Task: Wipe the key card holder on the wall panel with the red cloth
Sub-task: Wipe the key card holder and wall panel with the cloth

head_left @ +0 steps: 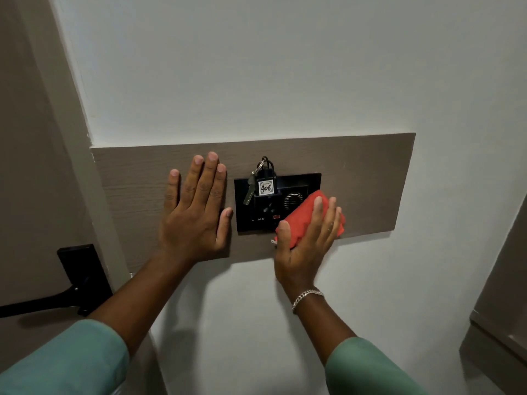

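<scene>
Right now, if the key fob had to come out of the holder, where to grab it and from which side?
Pinch the fob by its top, just under the ring, coming from above. It stands upright in the holder slot, lower end hidden. The key hangs left; the cloth and right hand crowd the right.

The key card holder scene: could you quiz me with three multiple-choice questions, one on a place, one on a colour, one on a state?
1. Where is the left hand?
A. flat on the wall panel
B. on the door handle
C. holding keys

2. What colour is the cloth?
A. blue
B. red
C. white

3. What is the right hand doing?
A. hanging empty
B. turning a key
C. pressing the cloth on the key card holder

Answers: A, palm lies left of the holder; B, plainly red; C, fingers spread over the cloth at the holder's lower right.
</scene>
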### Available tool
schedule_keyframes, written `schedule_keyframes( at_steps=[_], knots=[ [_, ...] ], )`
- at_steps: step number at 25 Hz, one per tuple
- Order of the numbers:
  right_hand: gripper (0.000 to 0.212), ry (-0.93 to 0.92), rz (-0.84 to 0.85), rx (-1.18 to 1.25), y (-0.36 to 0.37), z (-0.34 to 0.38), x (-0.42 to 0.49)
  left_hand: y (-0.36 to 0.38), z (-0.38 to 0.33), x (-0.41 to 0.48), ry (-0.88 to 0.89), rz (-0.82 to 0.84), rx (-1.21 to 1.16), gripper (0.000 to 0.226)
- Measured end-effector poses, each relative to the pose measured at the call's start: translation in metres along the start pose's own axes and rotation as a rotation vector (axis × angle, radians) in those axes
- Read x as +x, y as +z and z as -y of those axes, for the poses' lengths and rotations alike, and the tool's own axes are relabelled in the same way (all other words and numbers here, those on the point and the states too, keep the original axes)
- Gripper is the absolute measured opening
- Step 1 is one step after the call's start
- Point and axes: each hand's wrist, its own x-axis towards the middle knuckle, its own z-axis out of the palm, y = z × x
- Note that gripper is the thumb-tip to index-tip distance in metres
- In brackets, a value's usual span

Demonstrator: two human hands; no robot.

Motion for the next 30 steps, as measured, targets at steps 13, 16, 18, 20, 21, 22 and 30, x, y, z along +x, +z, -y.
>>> schedule_keyframes(
  at_steps=[13,16,18,20,21,22,30],
  knots=[
    [0.057,0.003,-0.037,0.247,0.004,0.03,0.0,0.0,0.0,-0.001,0.006,-0.002,-0.014,0.071],
    [0.058,-0.123,0.008,0.254,-0.006,0.021,0.0,0.004,0.0,-0.003,0.009,-0.015,-0.005,0.072],
    [0.057,-0.285,0.054,0.258,-0.007,0.025,0.004,0.005,0.0,-0.003,0.009,-0.028,-0.008,0.072],
    [0.056,-0.495,0.123,0.215,0.0,0.031,0.011,0.005,0.0,-0.003,0.009,-0.038,-0.015,0.073],
    [0.057,-0.578,0.144,0.143,0.004,0.032,0.013,0.005,-0.001,-0.002,0.009,-0.04,-0.018,0.073],
    [0.058,-0.635,0.151,0.054,0.007,0.03,0.014,0.004,0.0,-0.002,0.008,-0.039,-0.019,0.073],
    [0.06,-0.268,0.017,0.077,0.004,0.008,0.023,0.005,-0.002,-0.003,-0.002,-0.029,-0.014,0.074]
  ],
)
